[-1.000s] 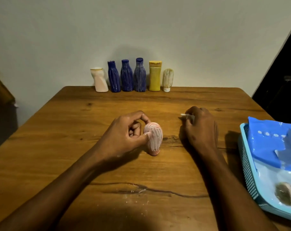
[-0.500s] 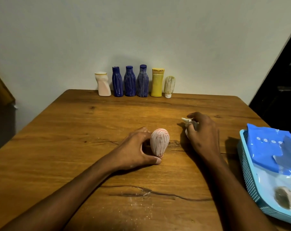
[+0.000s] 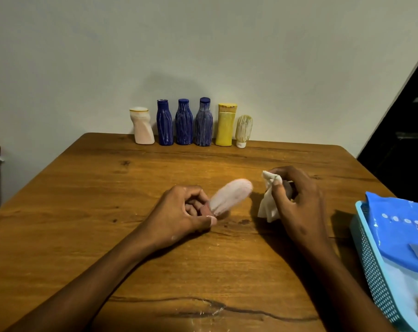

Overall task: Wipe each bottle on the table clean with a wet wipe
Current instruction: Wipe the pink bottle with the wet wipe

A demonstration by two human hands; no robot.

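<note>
The small pink bottle (image 3: 230, 195) was tilted, its rounded end pointing up and to the right, its lower end caught between the thumb and curled fingers of the left hand (image 3: 179, 212) near the middle of the wooden table (image 3: 83, 212). The right hand (image 3: 296, 200) was just beside it, apart from the bottle, its fingers curled round a crumpled white wipe (image 3: 269, 202) that hung below the thumb. Six more bottles stood upright in a row at the far edge by the wall: one white bottle (image 3: 142, 125), three blue bottles (image 3: 184, 122), one yellow bottle (image 3: 226, 124) and one small cream bottle (image 3: 243, 130). One light blue basket (image 3: 373, 267) sat at the right edge, holding a blue packet (image 3: 394, 231).
</note>
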